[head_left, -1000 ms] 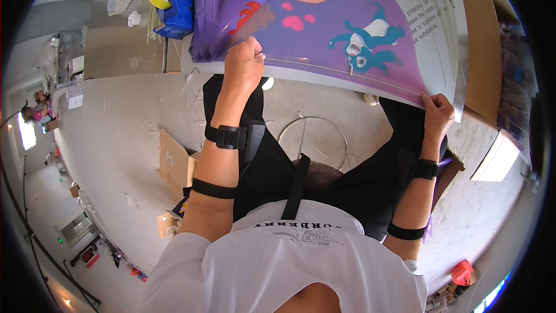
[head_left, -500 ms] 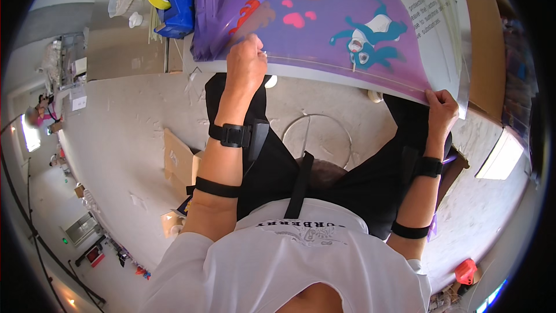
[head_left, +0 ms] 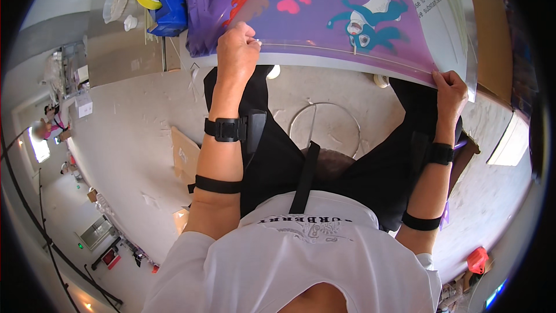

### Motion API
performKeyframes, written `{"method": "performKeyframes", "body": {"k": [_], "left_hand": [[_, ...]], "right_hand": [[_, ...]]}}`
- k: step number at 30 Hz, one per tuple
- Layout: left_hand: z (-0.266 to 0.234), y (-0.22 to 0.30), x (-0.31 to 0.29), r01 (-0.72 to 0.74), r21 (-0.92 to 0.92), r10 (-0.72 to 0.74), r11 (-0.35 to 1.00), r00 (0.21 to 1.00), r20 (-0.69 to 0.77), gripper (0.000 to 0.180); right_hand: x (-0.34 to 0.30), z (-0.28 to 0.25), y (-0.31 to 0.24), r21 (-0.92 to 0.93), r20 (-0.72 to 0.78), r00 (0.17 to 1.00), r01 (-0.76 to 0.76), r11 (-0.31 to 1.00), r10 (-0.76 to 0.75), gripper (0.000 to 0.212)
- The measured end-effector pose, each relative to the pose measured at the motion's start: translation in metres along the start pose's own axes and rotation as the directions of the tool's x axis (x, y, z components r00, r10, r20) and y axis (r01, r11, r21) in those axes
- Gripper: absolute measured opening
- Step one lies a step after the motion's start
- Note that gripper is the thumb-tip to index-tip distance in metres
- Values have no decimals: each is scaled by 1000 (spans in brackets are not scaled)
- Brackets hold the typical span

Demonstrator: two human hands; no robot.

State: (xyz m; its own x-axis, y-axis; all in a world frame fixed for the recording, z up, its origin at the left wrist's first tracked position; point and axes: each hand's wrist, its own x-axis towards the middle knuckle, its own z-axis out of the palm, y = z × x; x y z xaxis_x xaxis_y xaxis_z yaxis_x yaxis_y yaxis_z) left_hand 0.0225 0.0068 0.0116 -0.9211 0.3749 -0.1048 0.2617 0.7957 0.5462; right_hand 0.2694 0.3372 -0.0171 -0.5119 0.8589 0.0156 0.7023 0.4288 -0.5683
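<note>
A purple printed plastic sheet (head_left: 324, 29) with cartoon figures and pink hearts lies across the table before me. Along its near edge runs a thin pale strip (head_left: 313, 46). My left hand (head_left: 236, 52) is closed at the left part of that edge, thumb and forefinger pinching a whitish tip in line with the strip. At the sheet's right near corner, my right hand (head_left: 450, 95) pinches the purple plastic between thumb and fingers. On the left, the sheet bunches into glossy folds.
A blue tape dispenser (head_left: 168, 6) with yellow tape stands left of the sheet, beside a white dish (head_left: 116, 3). A white printed board (head_left: 446, 40) lies under the sheet. Cardboard (head_left: 492, 29) is at the right. A metal ring (head_left: 292, 127) lies on the floor.
The view has shifted slightly. Both hands still grip the near edge, a little farther apart in the picture; my left fingers have loosened from a fist into a pinch.
</note>
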Motion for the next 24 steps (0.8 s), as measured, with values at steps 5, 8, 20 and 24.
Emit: {"method": "performKeyframes", "body": {"k": [5, 8, 20, 24], "left_hand": [[2, -1, -1, 5, -15, -5, 1000, 1000, -13, 16], [3, -3, 0, -11, -5, 11, 1000, 1000, -14, 21], [8, -5, 2, -28, 47, 28, 999, 999, -20, 21], [7, -4, 2, -38, 49, 39, 998, 999, -20, 22]], "right_hand": [[0, 1, 3, 10, -4, 1000, 3, 1000, -3, 22], [0, 0, 2, 10, 1, 1000, 22, 1000, -22, 23], [1, 1, 3, 10, 19, 999, -26, 1000, 26, 23], [0, 1, 2, -3, 17, 1000, -23, 1000, 23, 23]]}}
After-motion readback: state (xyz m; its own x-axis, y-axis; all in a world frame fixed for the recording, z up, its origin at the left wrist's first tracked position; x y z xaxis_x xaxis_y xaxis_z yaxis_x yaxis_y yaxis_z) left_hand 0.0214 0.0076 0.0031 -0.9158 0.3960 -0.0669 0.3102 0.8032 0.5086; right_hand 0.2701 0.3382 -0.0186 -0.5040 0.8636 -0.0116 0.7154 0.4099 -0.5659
